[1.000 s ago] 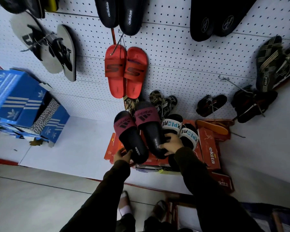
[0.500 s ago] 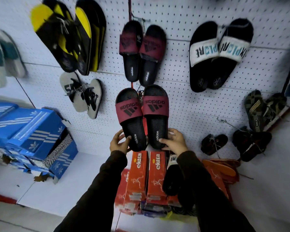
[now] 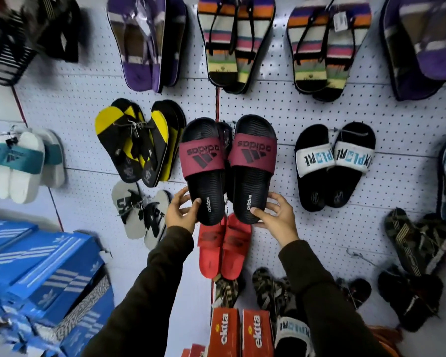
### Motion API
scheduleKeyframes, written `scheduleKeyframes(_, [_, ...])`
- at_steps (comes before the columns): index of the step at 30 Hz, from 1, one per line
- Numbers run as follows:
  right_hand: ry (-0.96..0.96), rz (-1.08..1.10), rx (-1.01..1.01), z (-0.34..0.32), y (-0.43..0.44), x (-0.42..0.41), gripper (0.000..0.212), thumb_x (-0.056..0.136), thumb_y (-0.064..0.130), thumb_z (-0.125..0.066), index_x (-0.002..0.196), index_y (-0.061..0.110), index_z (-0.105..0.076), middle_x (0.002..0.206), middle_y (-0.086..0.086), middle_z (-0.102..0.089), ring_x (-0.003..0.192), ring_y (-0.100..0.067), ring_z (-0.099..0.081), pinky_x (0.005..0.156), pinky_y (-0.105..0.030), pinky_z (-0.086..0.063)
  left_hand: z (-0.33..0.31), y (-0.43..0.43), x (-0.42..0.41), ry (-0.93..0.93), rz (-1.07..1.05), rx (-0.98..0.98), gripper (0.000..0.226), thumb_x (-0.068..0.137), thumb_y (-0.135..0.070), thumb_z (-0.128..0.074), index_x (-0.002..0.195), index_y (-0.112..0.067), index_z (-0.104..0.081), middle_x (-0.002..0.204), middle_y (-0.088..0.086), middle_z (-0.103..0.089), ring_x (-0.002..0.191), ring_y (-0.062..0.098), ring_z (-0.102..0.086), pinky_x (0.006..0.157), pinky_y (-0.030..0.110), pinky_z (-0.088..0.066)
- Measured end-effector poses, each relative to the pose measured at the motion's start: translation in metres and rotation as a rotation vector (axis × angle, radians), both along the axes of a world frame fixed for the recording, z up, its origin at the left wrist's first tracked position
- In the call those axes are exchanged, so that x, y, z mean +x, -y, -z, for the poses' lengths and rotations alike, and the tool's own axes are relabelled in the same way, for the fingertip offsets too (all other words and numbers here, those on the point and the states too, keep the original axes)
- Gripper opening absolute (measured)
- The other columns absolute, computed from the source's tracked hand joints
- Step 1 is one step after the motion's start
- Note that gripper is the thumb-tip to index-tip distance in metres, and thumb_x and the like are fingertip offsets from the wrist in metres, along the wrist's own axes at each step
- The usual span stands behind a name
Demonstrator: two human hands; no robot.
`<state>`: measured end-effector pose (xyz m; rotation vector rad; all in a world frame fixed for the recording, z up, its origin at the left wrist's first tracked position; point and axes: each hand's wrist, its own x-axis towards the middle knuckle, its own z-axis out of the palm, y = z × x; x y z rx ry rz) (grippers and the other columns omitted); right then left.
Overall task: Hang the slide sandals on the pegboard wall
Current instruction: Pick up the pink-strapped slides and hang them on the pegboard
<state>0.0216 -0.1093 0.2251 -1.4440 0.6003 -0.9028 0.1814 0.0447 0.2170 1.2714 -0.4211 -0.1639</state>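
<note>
Two black slide sandals with maroon adidas straps are held toes-up against the white pegboard wall [image 3: 281,104]. My left hand [image 3: 180,211] grips the heel of the left slide [image 3: 204,171]. The right slide [image 3: 252,168] has its heel in my right hand [image 3: 276,215]. Between the two slides a dark sandal and a tie string show, half hidden. A red pair [image 3: 223,248] hangs just below my hands.
Many pairs hang around: yellow-black flip-flops [image 3: 137,143], black slides with white straps [image 3: 332,163], striped sandals [image 3: 232,42] above, grey flip-flops [image 3: 139,212]. Blue shoe boxes [image 3: 36,274] are stacked at lower left, orange ekita boxes [image 3: 240,333] stand below.
Both hands have lifted the maroon-strapped slides from the boxes up the wall, past the red pair. The view has tilted upward with them.
</note>
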Motion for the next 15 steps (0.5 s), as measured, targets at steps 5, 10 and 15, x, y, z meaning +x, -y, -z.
scheduleKeyframes(5, [0.043, -0.007, -0.024, -0.044, 0.009, 0.024, 0.059, 0.081, -0.006, -0.075, 0.133, 0.008, -0.051, 0.130, -0.023, -0.063, 0.116, -0.040, -0.066, 0.078, -0.047, -0.062, -0.045, 0.015, 0.030, 0.055, -0.029, -0.019, 0.047, 0.087, -0.010, -0.065, 0.132, -0.016, -0.055, 0.115, 0.004, -0.057, 0.088, 0.025, -0.061, 0.082, 0.046, -0.057])
scheduleKeyframes(10, [-0.011, -0.005, 0.006, -0.053, 0.019, 0.041, 0.059, 0.082, -0.007, -0.074, 0.134, 0.005, -0.050, 0.132, -0.024, -0.062, 0.117, -0.042, -0.065, 0.081, -0.051, -0.060, -0.056, 0.033, 0.056, 0.028, -0.012, 0.043, 0.043, 0.087, -0.007, -0.065, 0.129, -0.013, -0.056, 0.121, 0.012, -0.061, 0.081, 0.019, -0.062, 0.084, 0.051, -0.057])
scheduleKeyframes(15, [-0.063, 0.007, 0.080, -0.024, 0.024, 0.048, 0.059, 0.081, -0.011, -0.073, 0.133, 0.003, -0.050, 0.133, -0.027, -0.060, 0.117, -0.045, -0.065, 0.081, -0.053, -0.059, -0.025, 0.045, 0.062, -0.026, 0.028, 0.145, 0.043, 0.088, -0.007, -0.064, 0.129, -0.012, -0.055, 0.129, 0.019, -0.059, 0.096, 0.025, -0.059, 0.089, 0.059, -0.054])
